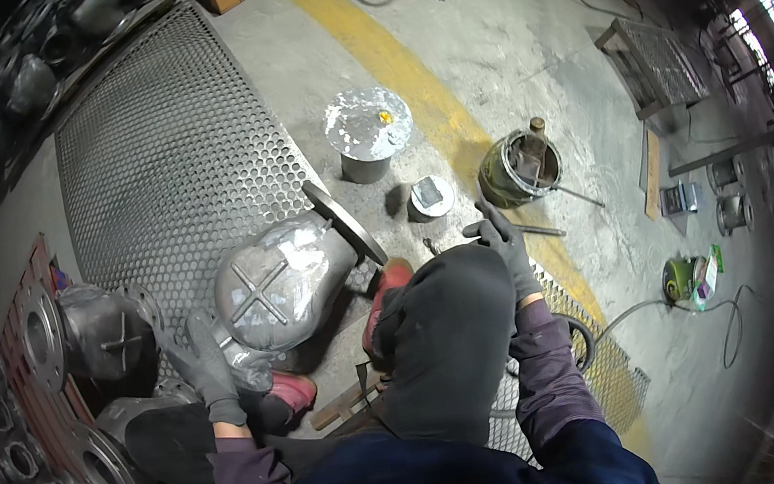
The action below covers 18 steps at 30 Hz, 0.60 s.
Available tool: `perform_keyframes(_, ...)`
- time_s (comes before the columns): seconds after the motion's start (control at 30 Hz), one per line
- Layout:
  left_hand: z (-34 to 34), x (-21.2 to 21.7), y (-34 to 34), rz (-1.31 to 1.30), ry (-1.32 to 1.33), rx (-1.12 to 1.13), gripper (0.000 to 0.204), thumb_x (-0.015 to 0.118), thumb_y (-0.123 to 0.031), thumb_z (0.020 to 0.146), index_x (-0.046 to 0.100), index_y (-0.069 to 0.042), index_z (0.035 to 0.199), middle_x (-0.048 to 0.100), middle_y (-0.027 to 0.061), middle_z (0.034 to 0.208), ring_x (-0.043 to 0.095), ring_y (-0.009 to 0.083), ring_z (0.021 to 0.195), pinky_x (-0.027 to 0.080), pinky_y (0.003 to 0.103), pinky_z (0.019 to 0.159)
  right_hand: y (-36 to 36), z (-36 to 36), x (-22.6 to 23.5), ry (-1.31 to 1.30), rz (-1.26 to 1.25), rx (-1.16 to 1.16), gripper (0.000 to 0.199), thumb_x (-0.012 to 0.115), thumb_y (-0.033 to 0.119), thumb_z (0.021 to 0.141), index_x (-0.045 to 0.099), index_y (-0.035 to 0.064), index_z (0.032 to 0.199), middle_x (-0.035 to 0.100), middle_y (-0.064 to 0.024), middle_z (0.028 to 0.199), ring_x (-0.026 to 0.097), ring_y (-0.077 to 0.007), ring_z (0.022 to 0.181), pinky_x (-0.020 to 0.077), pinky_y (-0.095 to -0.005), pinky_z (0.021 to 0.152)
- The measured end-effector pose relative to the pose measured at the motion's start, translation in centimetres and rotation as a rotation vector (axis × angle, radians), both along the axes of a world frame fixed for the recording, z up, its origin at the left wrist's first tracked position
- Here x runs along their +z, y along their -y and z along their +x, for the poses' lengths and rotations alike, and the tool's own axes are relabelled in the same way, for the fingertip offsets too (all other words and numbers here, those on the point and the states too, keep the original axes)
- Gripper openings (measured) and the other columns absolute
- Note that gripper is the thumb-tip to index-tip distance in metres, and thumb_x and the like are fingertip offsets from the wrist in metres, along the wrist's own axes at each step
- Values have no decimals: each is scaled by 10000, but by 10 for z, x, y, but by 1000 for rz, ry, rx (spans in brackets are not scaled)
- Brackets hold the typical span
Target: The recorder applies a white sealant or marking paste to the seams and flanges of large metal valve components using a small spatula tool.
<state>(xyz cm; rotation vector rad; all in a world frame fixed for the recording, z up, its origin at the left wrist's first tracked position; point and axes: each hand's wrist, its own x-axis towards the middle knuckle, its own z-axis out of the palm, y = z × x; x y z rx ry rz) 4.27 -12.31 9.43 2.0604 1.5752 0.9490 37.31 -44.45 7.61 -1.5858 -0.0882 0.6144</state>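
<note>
A large grey metal casting (277,285) lies in front of me on a perforated metal sheet. It has a rounded body with a raised cross, and a round flange (345,221) at its right end. My left hand (204,362), in a dark grey glove, is at the casting's lower left with fingers stretched out; whether it touches the metal I cannot tell. Beside my raised right knee is my right hand (508,248), gloved too, its fingers extended and nothing visible in them. Just beyond it stands a bucket (520,170) with a brush-like tool inside.
A round-topped metal stand (369,128) and a small white-topped can (432,197) stand ahead. More flanged castings (102,328) crowd the left side. Perforated sheet (168,135) covers the floor at far left. A cable (640,305) runs across the right floor near a green container (681,278).
</note>
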Motion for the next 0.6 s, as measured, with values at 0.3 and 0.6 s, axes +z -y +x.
perform_keyframes(0.3, -46, -62, 11, -615, 708, 73, 525, 455, -406, 990, 499, 23, 1290, 550, 147, 1225, 555, 233, 1076, 449, 337, 915, -80, 41, 29, 531, -498, 288, 441, 495, 204, 894, 564, 169, 1328, 669, -170, 1084, 673, -303, 871, 522, -381, 791)
perform_keyframes(0.6, -44, -89, 7, -612, 528, 223, 527, 430, -421, 999, 506, 13, 1289, 565, 141, 1210, 566, 233, 1070, 443, 342, 911, -117, 77, 28, 863, -1002, 550, 434, 540, 163, 832, 581, 186, 1263, 661, -174, 1001, 657, -350, 909, 525, -440, 783)
